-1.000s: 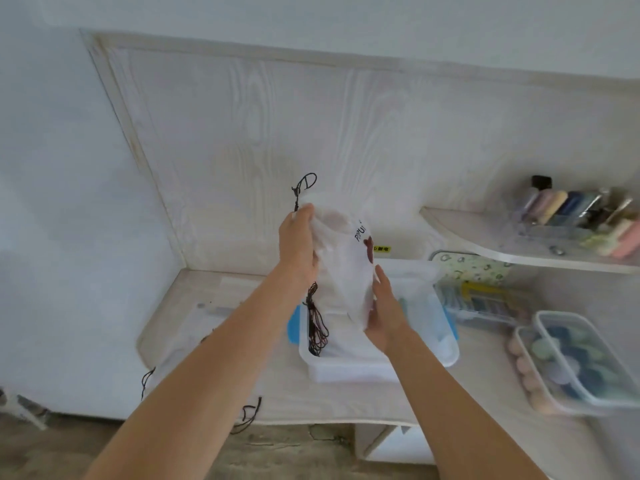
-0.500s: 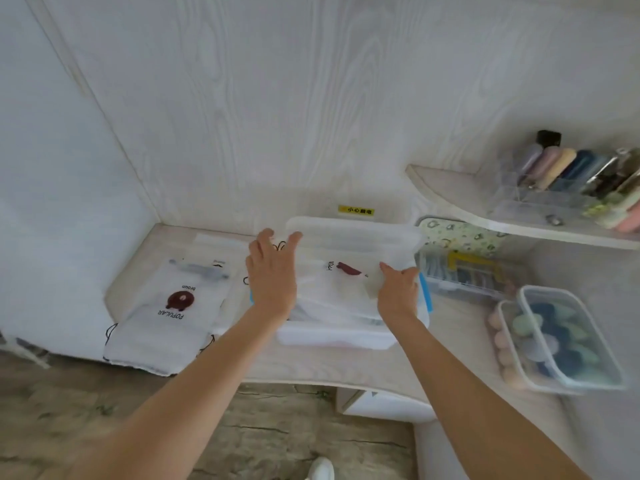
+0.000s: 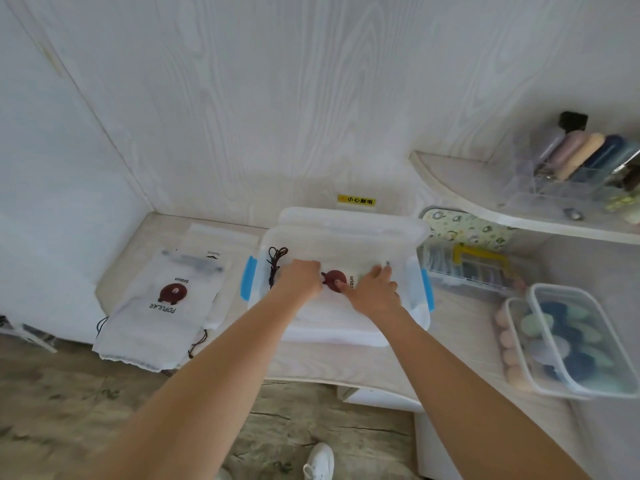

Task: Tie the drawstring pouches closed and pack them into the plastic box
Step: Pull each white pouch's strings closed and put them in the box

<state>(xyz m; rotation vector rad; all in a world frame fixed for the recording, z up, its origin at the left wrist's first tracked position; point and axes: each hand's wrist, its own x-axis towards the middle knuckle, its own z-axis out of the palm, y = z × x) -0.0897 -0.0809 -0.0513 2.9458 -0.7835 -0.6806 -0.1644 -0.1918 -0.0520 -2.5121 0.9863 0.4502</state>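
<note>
Since the earlier frame both hands have sunk deeper into the box (image 3: 420,292), flattening the pouch (image 3: 334,315) there. The box sits mid-desk (image 3: 311,365), lid tilted up behind. The pouch lies inside it, directly under both hands. The left hand (image 3: 300,279) curls down onto its left part beside the cord (image 3: 275,263); the right hand (image 3: 375,289) presses it with spread, relaxed fingers. A pile (image 3: 162,306) of pouches lies left of the box.
</note>
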